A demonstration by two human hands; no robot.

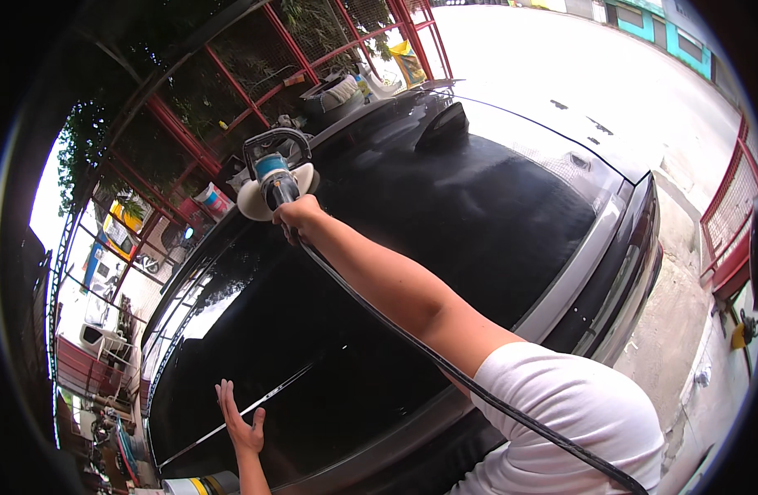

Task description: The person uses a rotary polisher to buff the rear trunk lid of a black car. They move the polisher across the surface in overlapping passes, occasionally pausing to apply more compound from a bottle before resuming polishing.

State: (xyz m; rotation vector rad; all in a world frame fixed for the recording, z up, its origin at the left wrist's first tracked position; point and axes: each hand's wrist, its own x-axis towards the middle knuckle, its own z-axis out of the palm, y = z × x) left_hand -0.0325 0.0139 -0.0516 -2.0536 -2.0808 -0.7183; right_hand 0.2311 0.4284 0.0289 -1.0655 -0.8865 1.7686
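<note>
My right arm reaches far across the black car roof. At its end my right hand is closed around the rear grip of a power polisher. The tool has a blue and black body, a black loop handle at its front and a large pale round pad. Its pad is at the roof's far edge; whether it touches the surface I cannot tell. A black cord runs back along my arm and over the white sleeve. My left hand is raised, fingers apart and holding nothing, above the dark glossy surface.
A black fin antenna stands up from the roof. Beyond the car are a red metal frame with mesh, stacked tires and a bucket. A red gate stands at the right, and a white container sits at the bottom left.
</note>
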